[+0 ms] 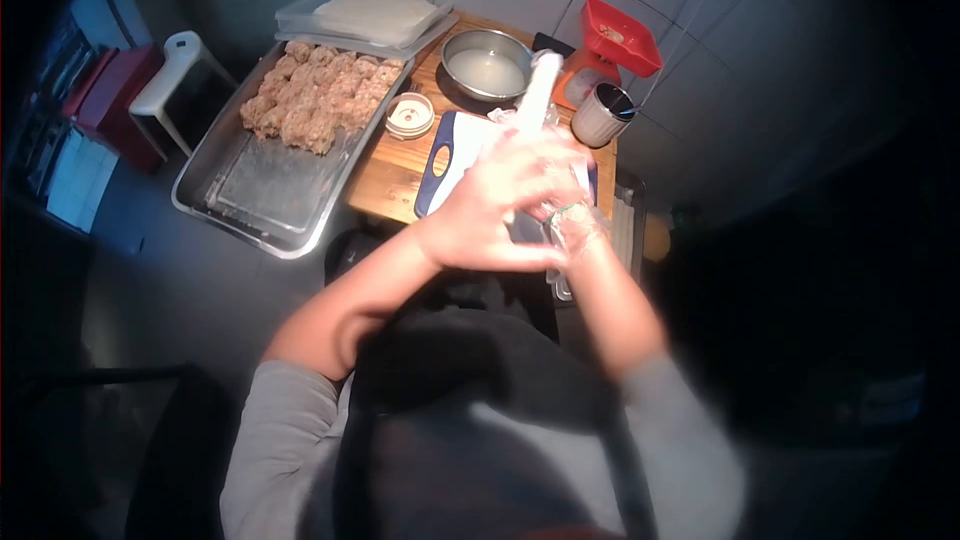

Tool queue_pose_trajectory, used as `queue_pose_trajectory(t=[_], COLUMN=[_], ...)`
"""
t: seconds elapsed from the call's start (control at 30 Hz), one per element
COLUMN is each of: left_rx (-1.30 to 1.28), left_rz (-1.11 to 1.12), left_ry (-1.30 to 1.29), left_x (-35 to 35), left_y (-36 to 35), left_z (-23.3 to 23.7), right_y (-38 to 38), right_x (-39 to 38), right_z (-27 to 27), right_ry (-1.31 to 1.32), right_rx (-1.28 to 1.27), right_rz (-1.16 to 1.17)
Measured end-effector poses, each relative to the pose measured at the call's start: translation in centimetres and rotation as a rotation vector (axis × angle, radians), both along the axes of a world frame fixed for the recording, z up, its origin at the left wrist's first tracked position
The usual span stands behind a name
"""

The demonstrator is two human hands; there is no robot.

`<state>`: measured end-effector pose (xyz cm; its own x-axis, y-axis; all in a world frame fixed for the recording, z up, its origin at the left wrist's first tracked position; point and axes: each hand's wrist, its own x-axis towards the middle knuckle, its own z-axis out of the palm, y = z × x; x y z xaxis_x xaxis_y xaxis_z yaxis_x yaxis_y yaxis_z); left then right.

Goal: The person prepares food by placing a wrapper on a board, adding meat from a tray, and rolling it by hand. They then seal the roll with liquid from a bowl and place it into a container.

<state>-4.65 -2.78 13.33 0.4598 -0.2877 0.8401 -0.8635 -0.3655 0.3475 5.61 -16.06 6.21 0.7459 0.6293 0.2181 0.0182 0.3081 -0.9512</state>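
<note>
Over the cutting board my left hand is bare, its thumb and fingers spread in a wide curve in front of my right hand. A thin clear plastic glove covers my right hand, bunched at the wrist; the left hand blocks most of its fingers from view. Just beyond the hands, a white rod-like thing points away toward the metal bowl. The white cutting board with a blue edge lies under both hands on the wooden table.
At left, a metal tray bears many raw meatballs. Behind stand a clear plastic container and a metal bowl of cloudy liquid. A round lid, a red scale and a ribbed cup flank the board.
</note>
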Motion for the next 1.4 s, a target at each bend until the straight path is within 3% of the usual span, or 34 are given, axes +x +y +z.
queue_pose_trajectory(t=[0.03, 0.07, 0.1, 0.13, 0.2, 0.3, 0.4, 0.43, 0.5, 0.53, 0.6, 0.67, 0.7, 0.77, 0.83, 1.1, 1.27, 1.4], left_rx=[-0.167, -0.335, -0.307, -0.411, -0.439, -0.37, -0.417, -0.455, -0.486, -0.501, -0.474, -0.507, -0.58, -0.541, -0.507, -0.563, -0.576, -0.489], left_rz=[0.084, 0.171, 0.289, 0.266, 0.175, 0.115, 0.05, 0.025, 0.018, 0.012, 0.014, -0.057, -0.117, -0.091, -0.059, -0.156, -0.165, -0.09], left_ry=[0.073, 0.147, 0.214, 0.325, 0.376, 0.515, 0.683, 0.753, 0.665, 0.619, 0.587, 0.578, 0.709, 0.603, 0.495, 0.697, 0.619, 0.683], left_x=[0.3, 1.0, 1.4, 2.0, 3.7, 4.9, 5.5, 5.6, 5.7, 5.7, 5.8, 6.3, 6.7, 6.5, 6.1, 5.3, 6.7, 5.7], left_y=[0.5, 1.2, 2.3, 2.3, 2.2, 0.9, 0.0, -0.1, -0.2, -0.3, -0.6, -1.3, -1.7, -2.0, -2.0, -1.7, -1.9, -1.7], left_z=[-0.9, -1.8, -1.9, -2.0, -2.8, -2.1, -1.6, -1.7, -2.1, -2.2, -2.3, -3.6, -4.5, -4.1, -3.4, -2.7, -4.5, -3.2], right_y=[0.7, 0.6, 1.2, 1.8, 1.4, 2.0, 0.2, -1.0, -4.4, -5.2, -6.7, -5.3, -4.6, -3.5, -2.5, -2.0, -2.0, -1.8], right_x=[0.4, 0.5, 0.8, 0.5, 0.1, -0.2, -0.8, 0.3, 1.2, 2.9, 3.5, 0.4, -0.4, -1.1, -1.2, -0.3, -0.8, -1.1], right_z=[0.8, 1.9, 1.0, -0.1, -0.8, -3.5, -3.3, -2.4, 1.5, 2.6, 7.3, 12.9, 14.9, 16.0, 16.8, 16.8, 16.2, 16.7], right_ry=[-0.139, 0.171, 0.028, -0.128, -0.314, -0.231, -0.404, -0.492, -0.296, -0.379, -0.433, -0.797, -0.939, -1.111, -1.122, -1.199, -1.136, -0.999], right_rx=[-0.079, -0.045, -0.053, 0.026, -0.073, 0.01, -0.334, -0.402, -0.499, -0.224, -0.133, -0.411, -0.526, -0.675, -0.761, -0.751, -0.77, -0.838], right_rz=[-0.06, 0.068, -0.028, -0.142, -0.198, -0.193, -0.145, -0.021, 0.046, 0.062, -0.03, -0.166, -0.097, 0.01, 0.04, 0.128, 0.049, -0.002])
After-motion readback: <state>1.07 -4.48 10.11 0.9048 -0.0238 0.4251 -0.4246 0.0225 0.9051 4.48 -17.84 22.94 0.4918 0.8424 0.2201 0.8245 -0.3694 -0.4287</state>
